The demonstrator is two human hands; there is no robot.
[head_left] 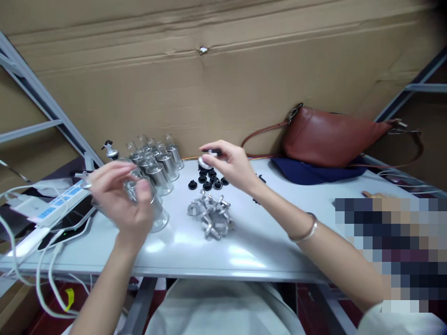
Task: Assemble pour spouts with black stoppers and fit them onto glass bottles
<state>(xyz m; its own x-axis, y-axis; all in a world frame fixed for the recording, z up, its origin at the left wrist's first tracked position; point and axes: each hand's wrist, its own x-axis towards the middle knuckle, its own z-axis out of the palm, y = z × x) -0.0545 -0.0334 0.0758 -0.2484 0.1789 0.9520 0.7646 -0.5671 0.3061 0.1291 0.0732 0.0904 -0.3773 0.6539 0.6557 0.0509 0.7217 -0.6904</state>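
My right hand point(232, 163) is closed on a silver pourer top point(206, 162) with a dark lever, above a cluster of black stoppers point(207, 179). My left hand point(124, 197), smeared by motion, is beside the glass bottles point(159, 172); its thumb stands apart from the curved fingers and nothing shows held between them. Behind its fingers a silver spout point(84, 179) pokes out, partly hidden. Below the stoppers lies a heap of loose silver spout parts point(211, 216). Farther back, one bottle wears a silver and black pourer point(111, 150).
A brown leather bag point(328, 137) rests on a dark blue cap point(300, 172) at the back right. On the left are a power strip point(63, 202), a phone point(75, 216) and white cables point(40, 279). Cardboard point(223, 93) backs the white table point(265, 223). Another person's hand point(372, 195) reaches the right side.
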